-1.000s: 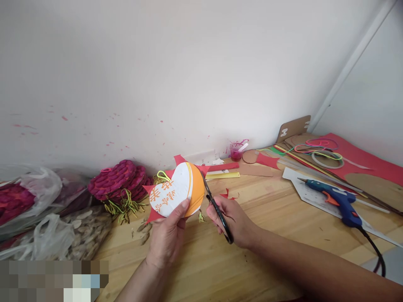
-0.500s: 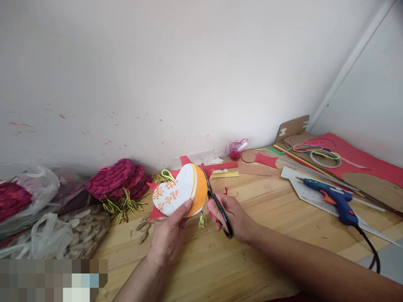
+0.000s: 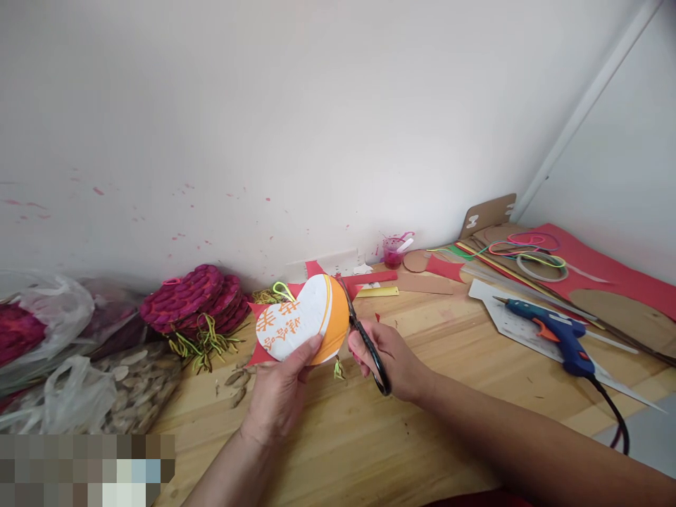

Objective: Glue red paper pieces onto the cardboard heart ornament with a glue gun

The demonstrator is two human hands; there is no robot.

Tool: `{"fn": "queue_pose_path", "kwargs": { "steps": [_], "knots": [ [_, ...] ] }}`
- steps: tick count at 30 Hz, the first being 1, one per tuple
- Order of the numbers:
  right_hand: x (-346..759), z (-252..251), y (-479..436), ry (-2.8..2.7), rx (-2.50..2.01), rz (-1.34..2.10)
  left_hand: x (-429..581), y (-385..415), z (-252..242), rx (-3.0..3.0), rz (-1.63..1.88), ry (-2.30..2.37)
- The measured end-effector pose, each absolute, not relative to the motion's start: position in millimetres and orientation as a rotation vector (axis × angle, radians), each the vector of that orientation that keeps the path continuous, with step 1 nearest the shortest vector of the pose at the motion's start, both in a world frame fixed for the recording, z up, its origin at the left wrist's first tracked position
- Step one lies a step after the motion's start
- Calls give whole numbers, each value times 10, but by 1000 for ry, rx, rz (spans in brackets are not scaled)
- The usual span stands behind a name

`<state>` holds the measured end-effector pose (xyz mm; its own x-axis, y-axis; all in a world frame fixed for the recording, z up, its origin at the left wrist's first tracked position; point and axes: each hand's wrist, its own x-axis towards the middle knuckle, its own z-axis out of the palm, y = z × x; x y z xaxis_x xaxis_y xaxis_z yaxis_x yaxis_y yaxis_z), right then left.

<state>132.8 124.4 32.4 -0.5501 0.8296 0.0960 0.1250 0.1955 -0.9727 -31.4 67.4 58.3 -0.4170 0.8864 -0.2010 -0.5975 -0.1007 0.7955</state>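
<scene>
My left hand [image 3: 282, 391] grips a heart-shaped card [image 3: 296, 320], white with an orange side and orange printed characters, its thumb on the near face. Red paper [image 3: 263, 354] juts out behind the card's edges. A yellow-green cord loop [image 3: 282, 290] shows at the top, and a small tassel [image 3: 339, 368] hangs below. In my right hand [image 3: 388, 359] are black-handled scissors [image 3: 374, 352], fingers closed around the handles. Their blades lie along the card's right orange edge, at the red paper there. How far the blades are parted cannot be made out.
A blue glue gun [image 3: 560, 334] lies on white card at right, its cord trailing down. Purple-red discs [image 3: 184, 299] are stacked at left beside plastic bags [image 3: 79, 394]. A cup of pink paint [image 3: 393, 253] stands by the wall. Red paper [image 3: 596, 253] covers the right back corner.
The view has shifted slightly. The heart-shaped card and scissors stay in nearly the same pose, with the red paper behind the card sitting a little differently at the top.
</scene>
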Motion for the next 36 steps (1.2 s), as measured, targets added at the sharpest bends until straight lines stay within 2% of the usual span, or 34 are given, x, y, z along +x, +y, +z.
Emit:
{"fn": "queue_pose_path", "kwargs": {
  "steps": [36],
  "knots": [
    [1324,427,1186,-1793,-1015,1349,-430,721,528,429,1740,1102]
  ]
}}
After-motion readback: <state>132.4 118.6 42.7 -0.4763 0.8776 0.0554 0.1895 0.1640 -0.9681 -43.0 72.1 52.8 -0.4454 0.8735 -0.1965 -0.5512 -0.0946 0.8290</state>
